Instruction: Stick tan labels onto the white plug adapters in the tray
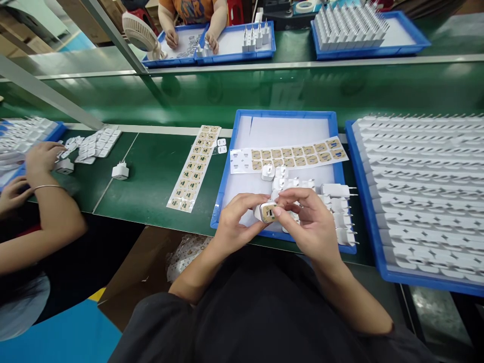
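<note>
My left hand (238,219) is closed around a white charger (258,212), thumb below and fingers above. A tan sticker (268,214) with a dark slot in it shows on the charger's end face. My right hand (312,217) is pinched at the sticker's right edge, its thumb against the end face; what lies between its fingertips is partly hidden. Beneath my hands, several white plug chargers (340,205) lie in a blue-rimmed tray (242,130). Across that tray rests a sheet of tan stickers (298,155), its left end showing bare white backing.
A second sticker sheet (194,169) lies left of the tray, by small white pieces (221,146). One charger (120,171) stands farther left, near a co-worker's hands (43,161). A full charger tray (431,201) is at right. Across the bench, another person's hands (212,41) work over trays.
</note>
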A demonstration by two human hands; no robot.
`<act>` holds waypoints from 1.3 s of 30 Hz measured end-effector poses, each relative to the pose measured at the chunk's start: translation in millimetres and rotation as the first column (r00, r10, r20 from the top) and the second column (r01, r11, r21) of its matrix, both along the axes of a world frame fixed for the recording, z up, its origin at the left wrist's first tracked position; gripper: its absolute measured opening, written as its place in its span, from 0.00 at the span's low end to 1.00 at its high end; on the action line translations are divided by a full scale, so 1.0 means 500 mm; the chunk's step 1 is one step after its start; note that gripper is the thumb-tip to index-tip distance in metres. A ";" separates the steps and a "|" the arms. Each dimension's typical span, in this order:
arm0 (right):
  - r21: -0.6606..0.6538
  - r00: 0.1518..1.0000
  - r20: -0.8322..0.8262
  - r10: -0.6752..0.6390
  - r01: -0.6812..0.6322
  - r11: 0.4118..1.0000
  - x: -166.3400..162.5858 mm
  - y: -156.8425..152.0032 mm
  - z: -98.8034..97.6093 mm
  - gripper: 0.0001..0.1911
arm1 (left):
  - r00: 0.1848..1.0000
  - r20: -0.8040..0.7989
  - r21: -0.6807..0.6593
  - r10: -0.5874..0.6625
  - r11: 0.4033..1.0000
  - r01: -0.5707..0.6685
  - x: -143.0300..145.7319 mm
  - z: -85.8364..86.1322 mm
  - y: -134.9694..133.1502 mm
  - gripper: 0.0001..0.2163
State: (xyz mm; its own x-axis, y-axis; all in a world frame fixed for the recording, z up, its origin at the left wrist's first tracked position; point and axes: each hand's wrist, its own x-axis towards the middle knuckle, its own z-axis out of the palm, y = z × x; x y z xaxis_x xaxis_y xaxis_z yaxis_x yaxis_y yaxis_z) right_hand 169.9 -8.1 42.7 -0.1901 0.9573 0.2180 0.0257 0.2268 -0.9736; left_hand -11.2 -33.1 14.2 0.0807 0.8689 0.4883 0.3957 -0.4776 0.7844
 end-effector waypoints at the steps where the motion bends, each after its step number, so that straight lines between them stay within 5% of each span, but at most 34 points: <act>1: 0.004 1.000 0.001 -0.003 0.003 1.000 -0.001 -0.001 -0.001 0.11 | 1.000 -0.002 0.006 0.002 1.000 -0.002 0.000 0.000 0.000 0.19; 13: 0.060 0.996 0.079 -0.028 0.024 0.998 -0.008 0.000 0.000 0.11 | 0.998 -0.047 0.017 0.037 0.999 -0.037 -0.002 0.004 -0.004 0.17; 20: 0.293 0.935 0.297 -0.194 0.104 0.951 -0.015 0.004 0.005 0.12 | 0.997 -0.010 0.034 0.073 0.997 -0.073 0.000 -0.006 -0.005 0.18; 22: 0.271 0.941 0.304 -0.150 0.066 0.960 -0.011 0.010 0.007 0.11 | 0.996 0.038 0.031 0.080 0.996 -0.081 0.001 -0.011 -0.006 0.19; 27: -0.058 0.973 0.052 0.224 -0.221 0.974 -0.005 0.019 0.002 0.12 | 0.985 0.164 0.035 0.058 0.997 -0.064 0.010 -0.028 -0.007 0.17; 39: -0.131 0.949 -0.308 0.067 -0.111 0.985 -0.055 -0.004 -0.035 0.08 | 0.972 0.075 0.380 0.224 0.894 -0.236 0.033 -0.043 0.012 0.20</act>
State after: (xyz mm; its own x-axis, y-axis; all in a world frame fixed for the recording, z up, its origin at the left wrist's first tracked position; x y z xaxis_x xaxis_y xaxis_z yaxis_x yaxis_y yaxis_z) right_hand 142.2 -10.1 25.4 -0.2229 0.9649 0.1389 -0.2880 0.0710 -0.9550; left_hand 5.6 -26.9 -7.1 -0.1178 0.6062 0.7866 0.5110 -0.6422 0.5714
